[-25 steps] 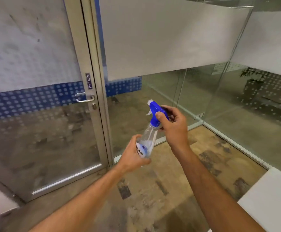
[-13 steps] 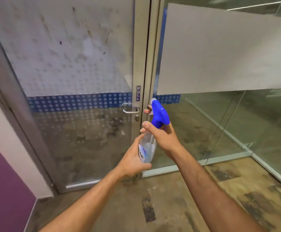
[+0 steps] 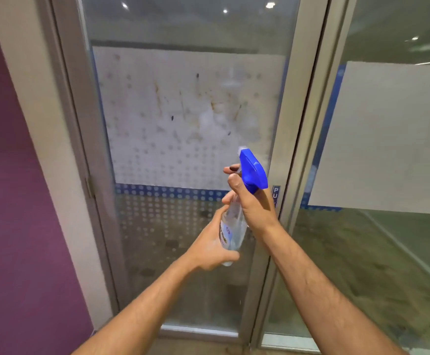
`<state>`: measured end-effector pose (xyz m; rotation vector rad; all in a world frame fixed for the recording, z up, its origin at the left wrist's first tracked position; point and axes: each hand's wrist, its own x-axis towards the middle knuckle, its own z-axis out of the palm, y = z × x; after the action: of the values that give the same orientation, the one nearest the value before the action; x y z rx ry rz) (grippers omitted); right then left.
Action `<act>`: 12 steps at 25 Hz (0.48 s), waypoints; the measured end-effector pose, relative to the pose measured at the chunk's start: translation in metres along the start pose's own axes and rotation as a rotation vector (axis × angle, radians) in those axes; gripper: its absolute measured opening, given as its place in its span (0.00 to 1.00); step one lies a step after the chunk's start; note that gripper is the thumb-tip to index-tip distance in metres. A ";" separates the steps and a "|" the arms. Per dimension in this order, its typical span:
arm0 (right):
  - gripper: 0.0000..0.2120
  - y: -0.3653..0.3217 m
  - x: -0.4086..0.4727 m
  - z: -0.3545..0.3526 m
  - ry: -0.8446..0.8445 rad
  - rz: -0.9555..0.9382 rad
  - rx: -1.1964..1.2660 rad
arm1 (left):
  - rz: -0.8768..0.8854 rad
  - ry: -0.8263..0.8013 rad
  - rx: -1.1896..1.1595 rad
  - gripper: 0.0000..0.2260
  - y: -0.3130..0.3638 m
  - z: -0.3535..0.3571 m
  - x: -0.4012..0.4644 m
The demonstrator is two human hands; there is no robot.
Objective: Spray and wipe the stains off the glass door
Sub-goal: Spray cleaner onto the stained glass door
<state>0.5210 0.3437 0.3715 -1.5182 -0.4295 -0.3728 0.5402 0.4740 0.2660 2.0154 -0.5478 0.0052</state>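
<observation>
I now face the stained glass door (image 3: 183, 119); both hands grip the spray bottle (image 3: 232, 226) (trigger probably unpressed), ready to spray.

Office: frosted glass door (image 3: 188, 119), glass partitions (image 3: 388, 137).

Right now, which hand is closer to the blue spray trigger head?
Right. The right hand grips just under the blue trigger head; the left hand holds the bottle's clear body lower down.

Spray bottle (image 3: 233, 226) before glass door (image 3: 183, 124), wall (image 3: 17, 175) at left.
</observation>
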 end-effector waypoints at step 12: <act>0.12 0.015 0.092 0.112 0.250 -0.142 0.000 | 0.112 -0.054 0.062 0.49 -0.040 -0.137 0.055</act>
<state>0.6045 0.4591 0.4043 -1.4234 -0.3400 -0.6659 0.6355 0.5835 0.3131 2.0474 -0.7020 0.0358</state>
